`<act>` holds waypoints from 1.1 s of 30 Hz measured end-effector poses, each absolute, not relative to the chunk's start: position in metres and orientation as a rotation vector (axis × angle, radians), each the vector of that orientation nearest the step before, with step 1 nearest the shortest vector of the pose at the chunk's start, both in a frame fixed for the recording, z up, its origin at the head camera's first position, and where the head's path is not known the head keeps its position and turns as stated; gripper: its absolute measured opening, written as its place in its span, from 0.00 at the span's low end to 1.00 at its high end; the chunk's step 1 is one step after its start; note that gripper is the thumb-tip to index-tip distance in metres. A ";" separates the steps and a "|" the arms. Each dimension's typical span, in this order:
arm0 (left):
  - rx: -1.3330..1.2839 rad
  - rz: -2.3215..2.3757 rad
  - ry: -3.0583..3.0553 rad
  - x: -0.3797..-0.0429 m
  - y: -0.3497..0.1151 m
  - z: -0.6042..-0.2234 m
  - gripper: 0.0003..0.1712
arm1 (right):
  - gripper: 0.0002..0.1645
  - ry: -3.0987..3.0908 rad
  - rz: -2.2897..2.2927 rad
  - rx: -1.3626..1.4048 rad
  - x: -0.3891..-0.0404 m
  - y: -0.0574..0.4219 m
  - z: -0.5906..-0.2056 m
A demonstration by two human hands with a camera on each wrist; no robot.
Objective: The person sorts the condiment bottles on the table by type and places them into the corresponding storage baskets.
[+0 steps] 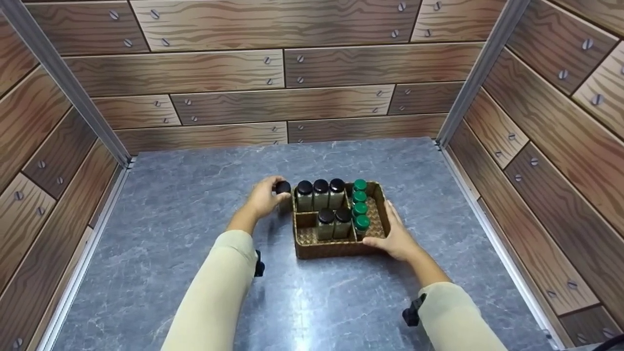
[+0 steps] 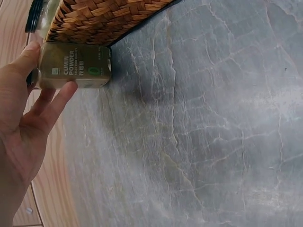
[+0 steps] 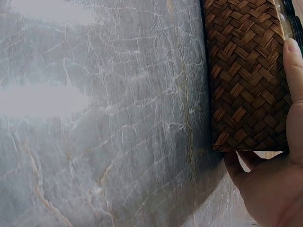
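My left hand grips a spice jar with a black lid, just outside the left wall of a woven basket. In the left wrist view the label of this jar reads cumin powder, and it stands close against the basket's weave. My right hand holds the basket's front right corner, thumb at the front rim and fingers along the right side. The right wrist view shows the woven wall beside that hand.
Inside the divided basket, three black-lidded jars fill the back left compartment and two more stand in the front left one. Several green-capped bottles line the right compartment. Wood-patterned walls surround the grey marbled tabletop.
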State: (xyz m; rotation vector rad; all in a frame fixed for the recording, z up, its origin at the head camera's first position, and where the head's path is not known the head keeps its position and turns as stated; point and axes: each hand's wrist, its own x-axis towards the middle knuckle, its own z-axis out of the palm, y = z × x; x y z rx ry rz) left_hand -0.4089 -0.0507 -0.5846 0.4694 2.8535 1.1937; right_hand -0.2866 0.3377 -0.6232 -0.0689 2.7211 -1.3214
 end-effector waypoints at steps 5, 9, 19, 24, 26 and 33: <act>0.474 1.208 2.888 -0.407 -0.050 -0.588 0.27 | 0.85 2.728 -1.320 -0.085 -0.287 0.337 -0.623; 0.468 1.252 2.921 -0.403 -0.052 -0.592 0.26 | 0.86 2.721 -1.329 -0.099 -0.288 0.336 -0.624; 0.414 1.449 2.885 -0.391 -0.062 -0.601 0.26 | 0.84 2.717 -1.304 -0.101 -0.289 0.334 -0.624; 0.376 1.516 2.821 -0.384 -0.068 -0.599 0.27 | 0.85 2.722 -1.287 -0.097 -0.288 0.335 -0.621; 0.376 1.527 2.791 -0.381 -0.069 -0.595 0.28 | 0.85 2.724 -1.296 -0.099 -0.287 0.336 -0.620; 0.342 1.606 2.659 -0.368 -0.075 -0.583 0.30 | 0.85 2.720 -1.312 -0.092 -0.288 0.336 -0.620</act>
